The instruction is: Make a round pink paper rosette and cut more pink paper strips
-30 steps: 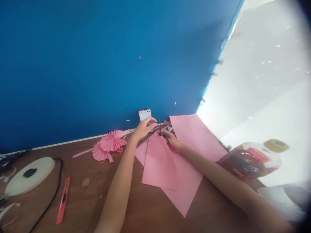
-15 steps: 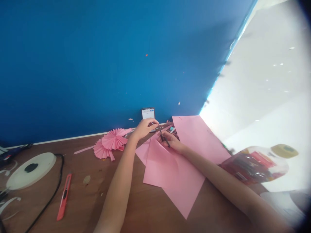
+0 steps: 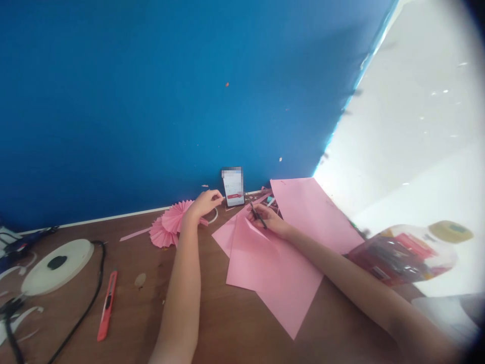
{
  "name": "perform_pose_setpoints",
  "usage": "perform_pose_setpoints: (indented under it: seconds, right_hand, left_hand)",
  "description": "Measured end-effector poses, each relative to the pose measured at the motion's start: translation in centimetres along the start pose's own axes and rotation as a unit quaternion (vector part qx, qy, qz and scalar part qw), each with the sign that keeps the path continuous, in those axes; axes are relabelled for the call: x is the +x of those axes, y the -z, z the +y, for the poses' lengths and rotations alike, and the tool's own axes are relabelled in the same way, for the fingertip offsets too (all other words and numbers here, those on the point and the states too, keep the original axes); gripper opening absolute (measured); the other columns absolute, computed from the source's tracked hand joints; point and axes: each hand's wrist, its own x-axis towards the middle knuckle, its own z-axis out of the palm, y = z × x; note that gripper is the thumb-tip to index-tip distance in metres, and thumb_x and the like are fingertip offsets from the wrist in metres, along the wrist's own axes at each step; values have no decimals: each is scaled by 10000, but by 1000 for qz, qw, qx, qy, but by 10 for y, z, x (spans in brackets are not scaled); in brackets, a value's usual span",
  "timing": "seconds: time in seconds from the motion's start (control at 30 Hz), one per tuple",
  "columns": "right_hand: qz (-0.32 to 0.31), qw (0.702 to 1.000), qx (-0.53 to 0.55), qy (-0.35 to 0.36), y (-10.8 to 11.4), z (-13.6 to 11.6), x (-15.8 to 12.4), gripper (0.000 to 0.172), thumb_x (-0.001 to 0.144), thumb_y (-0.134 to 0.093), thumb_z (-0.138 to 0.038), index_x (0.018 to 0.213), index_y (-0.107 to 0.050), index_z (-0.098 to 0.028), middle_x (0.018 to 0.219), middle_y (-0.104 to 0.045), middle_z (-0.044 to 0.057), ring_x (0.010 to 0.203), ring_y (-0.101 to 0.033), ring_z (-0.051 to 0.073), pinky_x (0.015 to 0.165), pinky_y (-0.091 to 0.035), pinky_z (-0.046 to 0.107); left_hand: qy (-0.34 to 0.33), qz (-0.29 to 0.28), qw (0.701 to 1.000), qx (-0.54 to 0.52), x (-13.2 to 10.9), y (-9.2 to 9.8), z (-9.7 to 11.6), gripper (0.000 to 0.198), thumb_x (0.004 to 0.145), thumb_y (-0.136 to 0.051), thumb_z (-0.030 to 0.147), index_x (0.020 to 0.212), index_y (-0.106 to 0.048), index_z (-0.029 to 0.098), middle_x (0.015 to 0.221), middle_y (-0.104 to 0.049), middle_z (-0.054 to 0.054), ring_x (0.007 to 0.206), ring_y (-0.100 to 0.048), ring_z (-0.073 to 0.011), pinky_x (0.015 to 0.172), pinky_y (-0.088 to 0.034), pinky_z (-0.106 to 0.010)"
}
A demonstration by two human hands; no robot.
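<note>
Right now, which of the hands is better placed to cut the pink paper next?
Probably the right hand: it holds the scissors over the pink paper, while the left hand is apart from it, beside the phone.

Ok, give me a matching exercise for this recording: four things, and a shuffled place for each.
1. scissors
2. phone
3. red cutter
4. pleated pink fans

A. partly hidden by the left arm
B. upright before the blue wall
C. in the right hand
D. just right of the black cable

Pairs: 1-C, 2-B, 3-D, 4-A
</note>
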Motion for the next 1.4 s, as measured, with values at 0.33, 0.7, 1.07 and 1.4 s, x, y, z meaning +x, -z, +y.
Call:
perform_pose_setpoints:
  seconds: [0.33, 0.7, 1.07, 1.4]
  right_hand:
    - [2, 1000, -13, 2, 0, 2, 0, 442, 637, -774, -217, 1043, -603, -244, 882, -613, 11, 803, -574, 138, 776, -453, 282]
    - [-5, 1000, -30, 3, 1, 1, 0, 431, 663, -758, -223, 1062, -597, -239, 894, -610, 18, 837, -578, 151, 815, -458, 310]
    - [-7, 1000, -19, 2, 3, 5, 1, 441, 682, -759, -251, 1085, -583, -222, 912, -599, 19, 824, -568, 133, 809, -460, 289]
    - [2, 999, -36, -6, -1, -2, -1, 427, 673, -771, -262, 1060, -596, -216, 841, -617, 3, 736, -569, 120, 694, -454, 250]
  left_hand:
    - [146, -13, 989, 19, 8, -8, -19, 320, 788, -510, 423, 661, -648, 164, 701, -693, -64, 589, -579, -156, 528, -374, -247]
    - [132, 87, 987, 40, 13, -16, -10, 156, 772, -529, 232, 825, -670, 192, 878, -720, -56, 774, -625, -174, 650, -414, -240]
    - [123, 11, 992, -9, 8, -9, -11, 283, 812, -473, 405, 724, -608, 174, 709, -687, -51, 585, -584, -142, 542, -383, -228]
    - [3, -213, 976, -35, 13, -33, 10, 445, 634, -619, 248, 1079, -612, 246, 893, -658, -17, 668, -580, -141, 522, -376, -198]
